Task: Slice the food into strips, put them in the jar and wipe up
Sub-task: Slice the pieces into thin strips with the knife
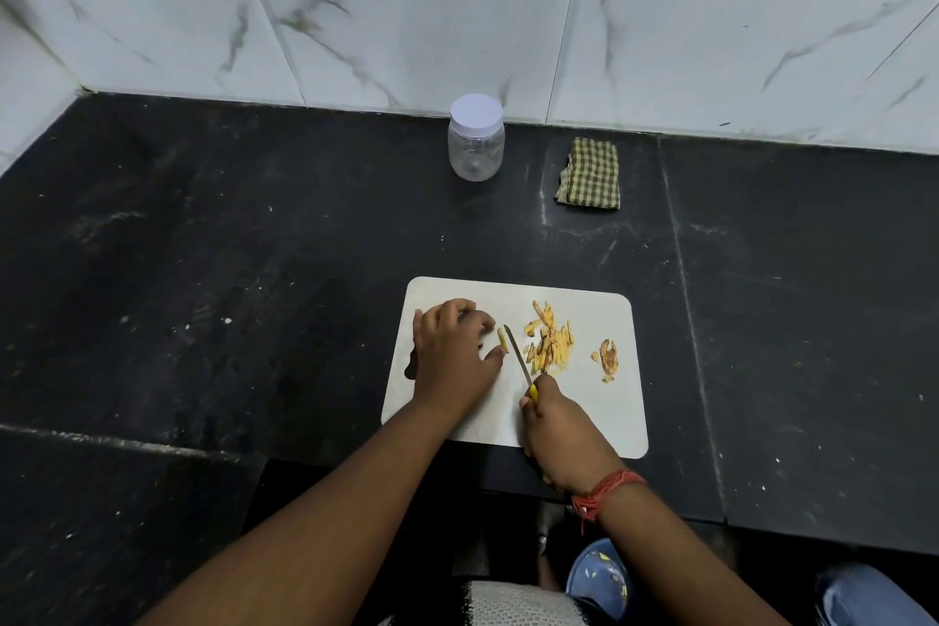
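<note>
Your right hand [559,427], nearest the lens, grips the yellow-handled knife [519,356], blade angled onto the white cutting board [599,417] just beside the last yellow piece [502,340]. Your left hand [452,351] rests spread on the board, thumb and fingertip close against that piece: the likely fault is the blade nicking them or the piece rolling. Cut strips [549,343] lie right of the blade; the jar [476,137], lid on, and cloth [589,174] stand well apart.
</note>
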{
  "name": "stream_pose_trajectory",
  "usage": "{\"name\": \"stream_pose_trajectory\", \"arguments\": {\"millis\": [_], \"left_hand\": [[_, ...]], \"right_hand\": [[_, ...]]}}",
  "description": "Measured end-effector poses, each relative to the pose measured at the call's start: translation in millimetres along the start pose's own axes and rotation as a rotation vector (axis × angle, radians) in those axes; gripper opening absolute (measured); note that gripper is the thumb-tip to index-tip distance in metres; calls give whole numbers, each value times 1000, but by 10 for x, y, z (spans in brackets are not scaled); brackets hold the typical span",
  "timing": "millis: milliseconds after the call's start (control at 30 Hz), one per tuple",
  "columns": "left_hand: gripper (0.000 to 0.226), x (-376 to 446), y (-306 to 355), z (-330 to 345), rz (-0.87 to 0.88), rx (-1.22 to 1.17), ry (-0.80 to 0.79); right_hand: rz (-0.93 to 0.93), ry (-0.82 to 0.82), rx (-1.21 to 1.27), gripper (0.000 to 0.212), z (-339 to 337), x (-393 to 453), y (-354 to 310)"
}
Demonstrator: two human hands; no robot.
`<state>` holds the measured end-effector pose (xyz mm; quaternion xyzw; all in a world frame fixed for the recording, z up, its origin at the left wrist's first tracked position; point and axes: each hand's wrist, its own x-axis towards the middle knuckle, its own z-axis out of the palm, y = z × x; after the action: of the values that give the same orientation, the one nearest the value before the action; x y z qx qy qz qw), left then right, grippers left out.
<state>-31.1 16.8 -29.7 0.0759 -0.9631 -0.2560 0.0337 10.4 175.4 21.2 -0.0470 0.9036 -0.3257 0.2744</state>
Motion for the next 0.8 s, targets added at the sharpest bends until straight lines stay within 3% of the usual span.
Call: {"name": "stream_pose_trajectory", "arguments": {"millis": [733,800], "left_hand": [[29,6,25,19,-43,-39,0],[26,20,33,25,-68,-71,19]], "right_hand": [[-1,-12,-143,2,56,126,-50],[25,-26,-174,12,51,153,-46]]}}
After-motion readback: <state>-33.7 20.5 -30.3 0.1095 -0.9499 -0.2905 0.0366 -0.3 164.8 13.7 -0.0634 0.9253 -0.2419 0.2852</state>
